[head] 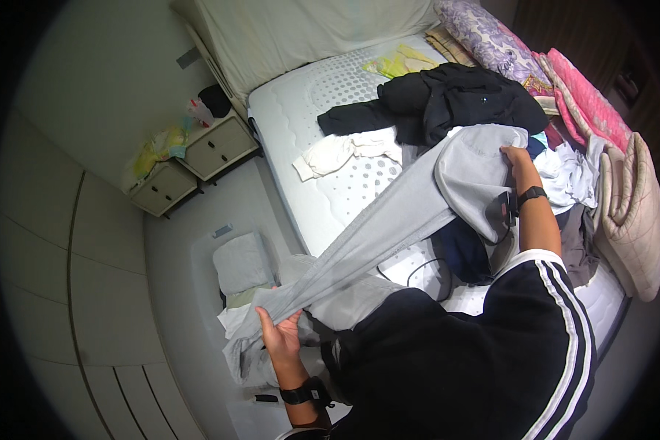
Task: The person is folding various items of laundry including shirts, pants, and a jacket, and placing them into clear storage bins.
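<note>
A long light-grey garment point(385, 225), which looks like a pair of trousers, is stretched diagonally between my hands. My left hand point(283, 336) grips its narrow lower end, beside the bed. Over the mattress, my right hand point(517, 158) pinches the wide end near its edge. A black jacket point(467, 99) lies crumpled just beyond that end. Left of the jacket is a white garment point(344, 155) with a cuffed sleeve. White clothing point(566, 175) is heaped right of my right hand. Dark navy cloth point(465, 254) lies partly hidden under the grey garment.
The mattress point(286, 121) also bears a purple floral pillow point(484, 36), a pink blanket point(591, 91) and a folded beige quilt point(632, 220). A storage bin on the floor contains folded clothes point(245, 264). Two small nightstands point(220, 146) stand by the wall. A dark cable point(418, 267) loops on the mattress.
</note>
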### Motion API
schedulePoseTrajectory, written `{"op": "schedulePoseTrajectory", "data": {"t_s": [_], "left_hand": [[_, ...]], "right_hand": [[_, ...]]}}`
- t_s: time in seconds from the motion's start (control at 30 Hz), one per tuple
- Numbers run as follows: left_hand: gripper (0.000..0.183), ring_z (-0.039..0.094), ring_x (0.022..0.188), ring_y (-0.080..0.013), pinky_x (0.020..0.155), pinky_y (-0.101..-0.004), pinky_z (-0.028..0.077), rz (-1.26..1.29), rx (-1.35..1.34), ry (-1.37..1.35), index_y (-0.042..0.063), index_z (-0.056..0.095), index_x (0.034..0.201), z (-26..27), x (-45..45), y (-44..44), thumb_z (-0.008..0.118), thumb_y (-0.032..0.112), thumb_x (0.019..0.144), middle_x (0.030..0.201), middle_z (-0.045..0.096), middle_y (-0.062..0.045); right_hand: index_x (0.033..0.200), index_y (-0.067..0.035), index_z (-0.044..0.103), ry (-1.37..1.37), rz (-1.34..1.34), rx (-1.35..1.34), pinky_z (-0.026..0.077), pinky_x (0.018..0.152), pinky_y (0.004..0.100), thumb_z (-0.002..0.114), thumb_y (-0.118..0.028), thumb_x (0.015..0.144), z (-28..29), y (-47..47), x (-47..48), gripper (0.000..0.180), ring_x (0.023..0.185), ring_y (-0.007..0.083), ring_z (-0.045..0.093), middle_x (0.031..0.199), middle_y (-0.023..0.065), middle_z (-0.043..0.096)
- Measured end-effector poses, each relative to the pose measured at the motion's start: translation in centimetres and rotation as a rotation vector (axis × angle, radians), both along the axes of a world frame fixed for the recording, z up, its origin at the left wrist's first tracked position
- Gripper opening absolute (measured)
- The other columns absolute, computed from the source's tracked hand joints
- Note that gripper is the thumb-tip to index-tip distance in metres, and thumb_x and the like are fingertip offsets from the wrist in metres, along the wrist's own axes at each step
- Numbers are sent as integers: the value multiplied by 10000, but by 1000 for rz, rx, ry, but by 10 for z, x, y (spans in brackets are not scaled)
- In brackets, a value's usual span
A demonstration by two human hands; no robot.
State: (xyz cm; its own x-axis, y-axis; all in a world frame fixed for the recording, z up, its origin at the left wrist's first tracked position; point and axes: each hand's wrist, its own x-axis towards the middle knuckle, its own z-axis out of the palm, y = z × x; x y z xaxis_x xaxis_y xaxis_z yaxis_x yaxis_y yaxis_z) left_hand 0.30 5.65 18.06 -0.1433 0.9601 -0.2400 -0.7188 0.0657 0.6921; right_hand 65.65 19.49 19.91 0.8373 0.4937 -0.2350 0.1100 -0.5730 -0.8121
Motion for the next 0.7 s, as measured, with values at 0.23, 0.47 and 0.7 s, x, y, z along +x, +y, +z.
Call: {"op": "schedulePoseTrajectory", "data": {"t_s": [0.23, 0.47, 0.7], "left_hand": [[594, 606, 1102, -296, 783, -396, 559, 208, 128, -64, 30, 431, 1389, 10, -60, -22, 374, 499, 1029, 1329, 558, -146], [616, 644, 1047, -343, 739, -432, 583, 254, -146, -257, 15, 501, 1311, -7, -129, -85, 435, 529, 979, 1234, 622, -177], [716, 594, 1143, -385, 799, -455, 568, 246, -157, 279, 14, 398, 1395, 40, -187, -98, 517, 546, 931, 1336, 552, -215]], "right_hand": [[1030, 3, 667, -469, 284, 362, 470, 689, 308, 690, -193, 854, 62, 112, -108, 264, 749, 148, 592, 856, 69, 680], [1078, -9, 645, -65, 1038, 1111, 472, 759, 268, 630, -190, 934, 268, 155, -364, 231, 830, 90, 566, 918, 5, 654], [1124, 15, 647, 96, 1557, 1506, 494, 725, 242, 570, -90, 900, 402, 89, -569, 258, 818, 96, 608, 885, 9, 649]]}}
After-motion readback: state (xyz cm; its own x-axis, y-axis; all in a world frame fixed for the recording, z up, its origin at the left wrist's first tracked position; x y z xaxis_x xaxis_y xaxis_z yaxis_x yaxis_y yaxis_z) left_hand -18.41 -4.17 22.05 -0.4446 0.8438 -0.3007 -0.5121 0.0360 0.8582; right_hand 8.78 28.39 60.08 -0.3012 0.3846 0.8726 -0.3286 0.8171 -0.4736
